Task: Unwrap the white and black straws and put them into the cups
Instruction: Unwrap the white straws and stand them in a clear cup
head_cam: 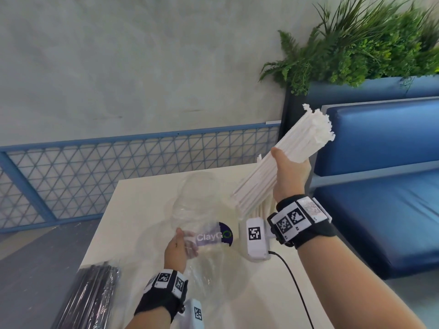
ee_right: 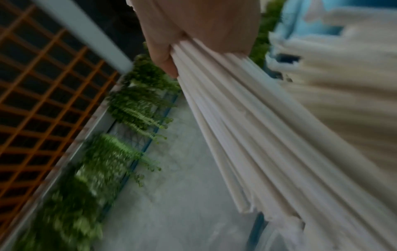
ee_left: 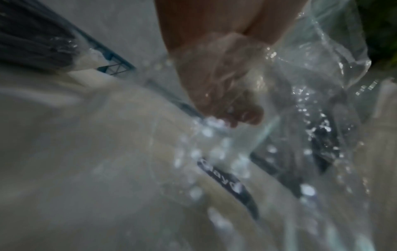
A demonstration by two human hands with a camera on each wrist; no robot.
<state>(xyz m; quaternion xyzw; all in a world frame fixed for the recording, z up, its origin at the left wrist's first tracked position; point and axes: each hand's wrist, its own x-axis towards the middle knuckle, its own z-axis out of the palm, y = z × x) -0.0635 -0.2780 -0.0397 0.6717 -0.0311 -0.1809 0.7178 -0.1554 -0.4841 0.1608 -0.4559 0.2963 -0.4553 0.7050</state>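
My right hand (head_cam: pixel 291 170) grips a thick bundle of white straws (head_cam: pixel 282 157) bare of wrapping, raised and tilted over the table's far right; the bundle (ee_right: pixel 247 129) fans out below my thumb in the right wrist view. My left hand (head_cam: pixel 180 245) pinches the empty clear plastic wrapper (head_cam: pixel 197 203), which balloons open above the white table (head_cam: pixel 133 210); the film (ee_left: pixel 322 56) drapes over the fingers (ee_left: pixel 225 101). A pack of black straws (head_cam: pixel 90 298), still in its plastic, lies at the table's near left corner. No cup is visible.
A round dark "ClayGo" sticker (head_cam: pixel 226 235) sits on the table behind the wrapper. A blue padded bench (head_cam: pixel 380 186) stands right of the table, with a planter of green plants (head_cam: pixel 356 43) behind it. A blue mesh railing (head_cam: pixel 118 167) runs along the grey wall.
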